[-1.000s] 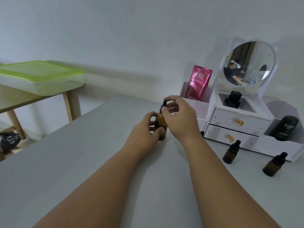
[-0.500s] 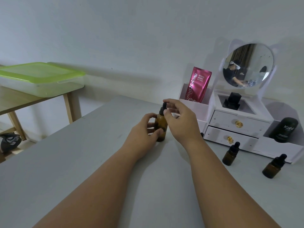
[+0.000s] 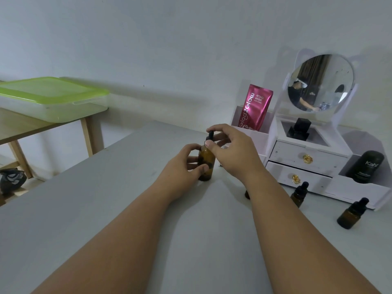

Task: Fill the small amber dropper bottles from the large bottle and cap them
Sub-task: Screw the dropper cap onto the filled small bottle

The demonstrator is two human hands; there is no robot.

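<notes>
While the left hand [image 3: 182,166] wraps the body of the large bottle [image 3: 205,164], thumb near side, fingers curled round the far side, the bottle stands upright, base on the grey table [image 3: 127,209]. Directly above that grip the right hand [image 3: 231,151] pinches the black dropper cap [image 3: 210,135] between thumb and forefinger. We cannot tell whether the cap is threaded tight or loose.

Handling, our judgement:
- Amber glass by the look: rigid, smooth, breakable if tipped.
- Fill level is unreadable through the tint, so its weight is uncertain.
- Best hold is low on the body to steady it. Turn at the hard collar, not the soft bulb, which would squash.

Outward from the grip:
- To the right and nearer us, two small dropper bottles [image 3: 299,194] [image 3: 351,213] stand upright, capped and apart from each other.
- A third dark base [image 3: 247,194] shows just beside the right forearm, mostly hidden.
- Beyond these is a white drawer organiser [image 3: 307,158] with a round mirror [image 3: 320,82], a pink pouch [image 3: 255,107], a black tube [image 3: 366,166] and a black block [image 3: 299,128] in its tray.

Surface: matte, flat, pale grey.

Room: far left of the grip, a wooden side table [image 3: 21,128] carries a clear box with a green lid [image 3: 53,98]. A plain pale wall stands behind. We cannot identify the dark object [image 3: 11,179] low on the floor.
</notes>
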